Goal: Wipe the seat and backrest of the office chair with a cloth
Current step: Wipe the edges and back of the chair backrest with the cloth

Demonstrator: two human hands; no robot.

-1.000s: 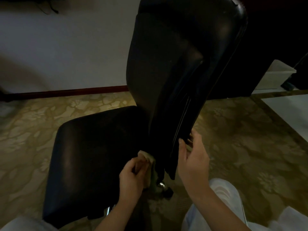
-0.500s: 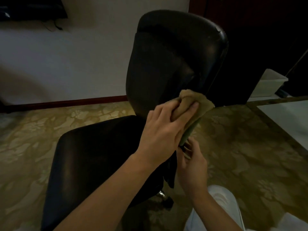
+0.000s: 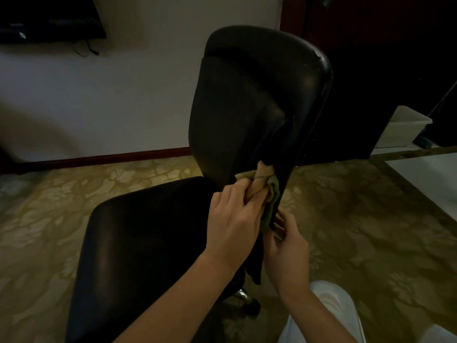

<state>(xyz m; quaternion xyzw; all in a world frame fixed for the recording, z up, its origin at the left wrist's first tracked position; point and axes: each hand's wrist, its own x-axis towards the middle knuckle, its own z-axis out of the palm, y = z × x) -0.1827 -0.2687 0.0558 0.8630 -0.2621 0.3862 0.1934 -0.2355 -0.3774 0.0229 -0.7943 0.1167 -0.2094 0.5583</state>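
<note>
A dim room, seen from above through a head-worn camera. A black leather office chair stands on a patterned gold carpet (image 3: 371, 219), turned so its seat (image 3: 148, 231) lies to the left and its tall backrest (image 3: 247, 107) rises upright in the middle of the view.

The person's left hand (image 3: 232, 219) reaches in from the bottom, its fingers curled round a bunched tan and green cloth (image 3: 262, 179). The cloth is pressed against the lower part of the backrest, near its right-hand edge and just above the back of the seat. A green fold of it hangs down along that edge.

The right hand (image 3: 286, 251) is just below and beside the cloth, its fingers wrapped on the lower edge of the backrest.

A knee in pale trousers (image 3: 329, 300) shows at the lower right. Behind the chair are a white wall (image 3: 123, 95) with a reddish baseboard (image 3: 111, 157), and a white plastic bin (image 3: 405, 129) to the far right.
</note>
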